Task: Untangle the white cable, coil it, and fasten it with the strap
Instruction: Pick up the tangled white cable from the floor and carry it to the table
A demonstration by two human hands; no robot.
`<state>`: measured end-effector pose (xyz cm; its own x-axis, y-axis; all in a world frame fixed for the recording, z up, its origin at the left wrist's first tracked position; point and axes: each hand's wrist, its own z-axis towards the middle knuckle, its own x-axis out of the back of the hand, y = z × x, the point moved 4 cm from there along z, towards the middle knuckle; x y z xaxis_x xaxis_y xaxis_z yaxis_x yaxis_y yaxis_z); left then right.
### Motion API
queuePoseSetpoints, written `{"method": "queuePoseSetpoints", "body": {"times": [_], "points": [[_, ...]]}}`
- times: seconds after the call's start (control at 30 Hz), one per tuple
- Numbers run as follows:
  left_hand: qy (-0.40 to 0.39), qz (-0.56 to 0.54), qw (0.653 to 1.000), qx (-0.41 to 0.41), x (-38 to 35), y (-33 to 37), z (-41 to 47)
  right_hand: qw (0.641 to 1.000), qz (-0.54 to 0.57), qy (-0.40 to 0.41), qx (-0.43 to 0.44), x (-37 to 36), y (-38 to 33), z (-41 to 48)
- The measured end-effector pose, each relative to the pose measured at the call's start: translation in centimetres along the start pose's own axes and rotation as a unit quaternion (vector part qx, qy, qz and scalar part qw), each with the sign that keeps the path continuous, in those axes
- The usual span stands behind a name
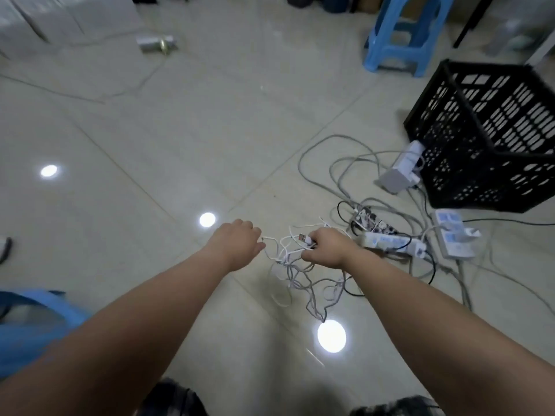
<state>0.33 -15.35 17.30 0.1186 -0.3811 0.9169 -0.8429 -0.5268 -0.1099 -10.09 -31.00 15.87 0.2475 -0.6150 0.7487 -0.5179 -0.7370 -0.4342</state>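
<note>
The white cable [295, 285] hung in a tangle just below my right hand [326, 247], which clenched its plug end, while my left hand [237, 244], just beside on the left, seemed to pinch one loose strand.

Left hand [237, 240] hides its fingers, perhaps pinching white cable [304, 240].

Lighting dim and cool, sourced overhead: three round lamps reflect as blown-out white glare spots on the glossy tiled floor [180, 139], the largest just below the white cable [295, 283]. Soft, faint shadow on the tiles between the forearms. Motion blur smears the black crate [480, 130] and blue stool [399, 34]; far background indistinct. Wide-angle distortion bends tile joints towards the edges. Left hand [237, 241] and right hand [326, 247] moderately sharp
</note>
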Motion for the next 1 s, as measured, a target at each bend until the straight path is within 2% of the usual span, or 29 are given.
{"method": "queuePoseSetpoints", "body": {"times": [0.37, 0.57, 0.73, 1.0], "points": [[0.063, -0.007, 0.997, 0.048, 32.8, -3.6, -12.5, 0.994, -0.039, 0.105, 0.006, 29.9, -14.7, -17.5], [0.061, -0.086, 0.991, 0.086, 46.9, -2.2, -21.6, 0.991, -0.04, 0.126, 0.03, 42.1, -20.7, -28.8], [0.063, -0.11, 0.986, 0.11, 52.1, 0.8, -24.3, 0.988, -0.043, 0.14, 0.048, 46.1, -22.9, -32.8], [0.028, -0.109, 0.985, 0.129, 51.0, 1.5, -22.9, 0.989, -0.052, 0.131, 0.052, 47.2, -21.8, -31.2]]}}
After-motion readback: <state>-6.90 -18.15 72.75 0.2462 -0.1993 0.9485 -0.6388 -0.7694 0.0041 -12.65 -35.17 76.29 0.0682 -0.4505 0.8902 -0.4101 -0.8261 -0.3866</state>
